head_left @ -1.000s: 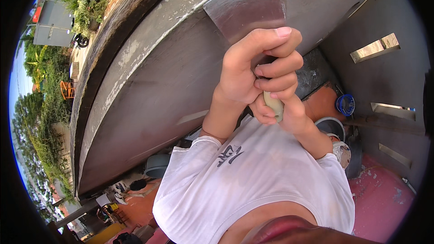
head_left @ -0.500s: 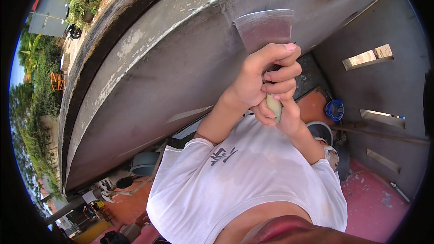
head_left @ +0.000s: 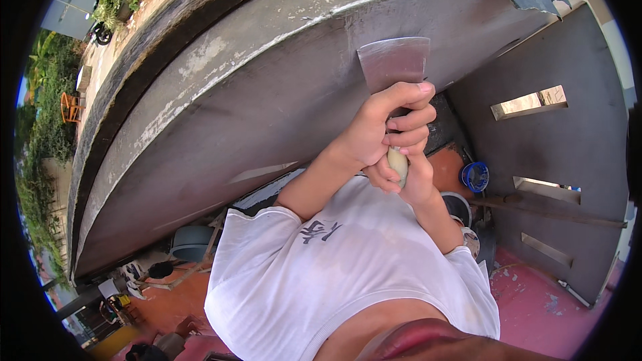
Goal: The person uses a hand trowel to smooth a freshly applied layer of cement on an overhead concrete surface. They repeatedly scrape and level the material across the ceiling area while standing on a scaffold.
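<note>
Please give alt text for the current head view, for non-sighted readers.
A wide scraper with a pale handle points up the picture, held by the left hand above the right hand, in front of a grey wall. Below is the wearer's white shirt; at right, a blue container and a slotted wall.

Got wide flat scraper (head_left: 396,63) here, held blade-up, poking out just above left hand (head_left: 376,122). Dull grey metal with kinda brownish sheen, flaring toward slightly curved, shinier edge. Then pale cream-green handle (head_left: 398,164), mostly buried between both hands, peeking out beside right hand (head_left: 418,172).
</note>
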### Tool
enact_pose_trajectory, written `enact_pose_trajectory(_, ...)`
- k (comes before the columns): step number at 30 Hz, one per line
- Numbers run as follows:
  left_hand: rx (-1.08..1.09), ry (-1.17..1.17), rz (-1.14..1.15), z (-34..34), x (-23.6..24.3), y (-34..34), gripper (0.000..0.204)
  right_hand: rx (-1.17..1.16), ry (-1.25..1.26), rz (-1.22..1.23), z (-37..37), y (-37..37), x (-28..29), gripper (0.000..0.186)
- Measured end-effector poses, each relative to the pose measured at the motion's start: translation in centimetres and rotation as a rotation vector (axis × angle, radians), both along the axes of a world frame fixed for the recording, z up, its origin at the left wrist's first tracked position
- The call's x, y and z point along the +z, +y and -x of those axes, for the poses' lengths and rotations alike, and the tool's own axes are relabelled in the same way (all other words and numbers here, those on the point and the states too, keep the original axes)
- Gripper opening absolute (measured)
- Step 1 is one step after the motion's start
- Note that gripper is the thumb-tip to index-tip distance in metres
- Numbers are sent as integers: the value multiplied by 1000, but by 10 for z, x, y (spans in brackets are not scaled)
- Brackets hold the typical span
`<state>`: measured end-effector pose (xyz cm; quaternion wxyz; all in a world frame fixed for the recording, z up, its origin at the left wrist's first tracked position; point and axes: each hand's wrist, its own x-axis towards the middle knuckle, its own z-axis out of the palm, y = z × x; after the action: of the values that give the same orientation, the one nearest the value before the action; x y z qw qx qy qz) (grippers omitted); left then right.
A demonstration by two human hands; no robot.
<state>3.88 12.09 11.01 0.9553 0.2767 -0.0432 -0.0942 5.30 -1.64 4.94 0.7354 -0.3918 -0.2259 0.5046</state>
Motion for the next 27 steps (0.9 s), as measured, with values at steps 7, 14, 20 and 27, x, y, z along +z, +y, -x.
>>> enact_pose_trajectory(7,16,-103,26,6,24,9,37,84,-117,-22,-5,12,30,44)
enact_pose_trajectory(14,-1,-96,37,3,3,6,34,-75,23,75,11,6,24,46)
enact_pose_trajectory(20,52,-251,73,-3,48,8,33,97,-114,-115,-15,14,58,46)
enact_pose_trajectory(27,138,434,26,-1,-168,-46,22,-111,-10,531,-16,-66,-117,54)
